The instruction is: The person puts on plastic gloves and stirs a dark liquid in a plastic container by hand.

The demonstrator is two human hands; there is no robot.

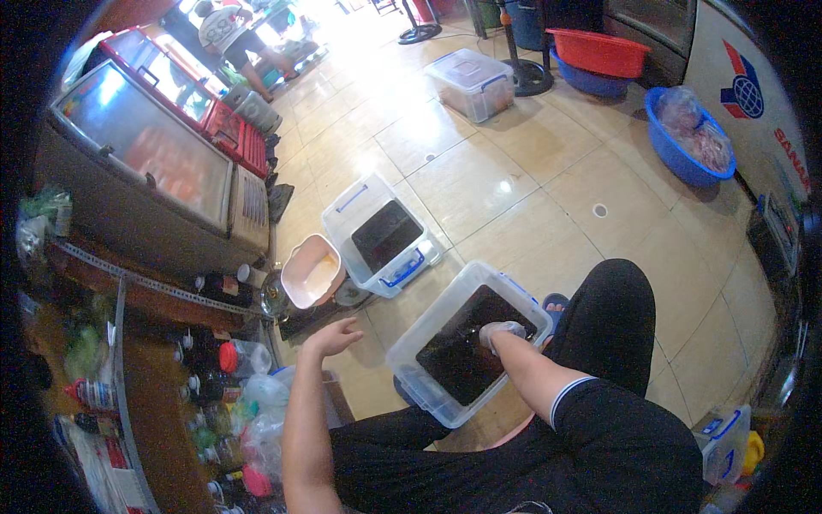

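My right hand (502,335), in a thin clear glove, reaches into a clear plastic storage box (403,360) between my knees. Dark liquid (459,347) fills the box's lower part, and the fingertips are hidden, so what they hold cannot be told. My left hand (337,336) is bare and hovers left of the box, fingers apart, with nothing in it. Beyond it stands a second clear box (343,193) with blue latches and dark contents (387,236). A pale pink plastic basin (313,273) sits against that box's left side, with a little yellowish residue inside.
Shelves of bottles (244,360) and plastic bags flank my left side, with a glass-topped chest freezer (154,148) farther off. A lidded box (472,83), a red basin (597,53) and a blue basin (668,154) holding bags stand ahead. A person (231,35) bends at the far left.
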